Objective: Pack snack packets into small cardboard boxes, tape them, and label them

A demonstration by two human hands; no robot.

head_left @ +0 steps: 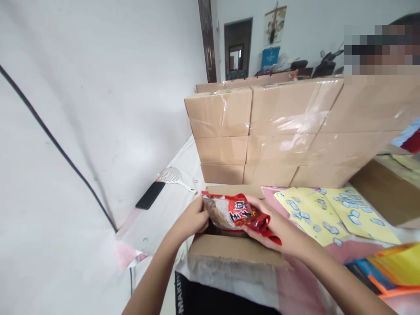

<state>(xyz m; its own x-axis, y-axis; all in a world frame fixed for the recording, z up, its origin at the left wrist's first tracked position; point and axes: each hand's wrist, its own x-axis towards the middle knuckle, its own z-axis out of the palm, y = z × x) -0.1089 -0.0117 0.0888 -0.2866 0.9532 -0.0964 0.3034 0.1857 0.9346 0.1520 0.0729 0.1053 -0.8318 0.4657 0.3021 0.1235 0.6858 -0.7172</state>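
A red snack packet (236,213) with a clear window and printed characters is held over an open cardboard box (229,247). My left hand (193,217) grips the packet's left end with curled fingers. My right hand (278,229) holds its right end from underneath, fingers wrapped round the red edge. The box's near flap lies folded toward me; its inside is mostly hidden by the packet and my hands.
A wall of taped cardboard boxes (282,131) is stacked just behind. A yellow patterned sheet (328,210) lies to the right, bright packaging (390,267) at the right edge. A slotted ladle (172,176) with a black handle rests left by the white wall. Another person is at the top right.
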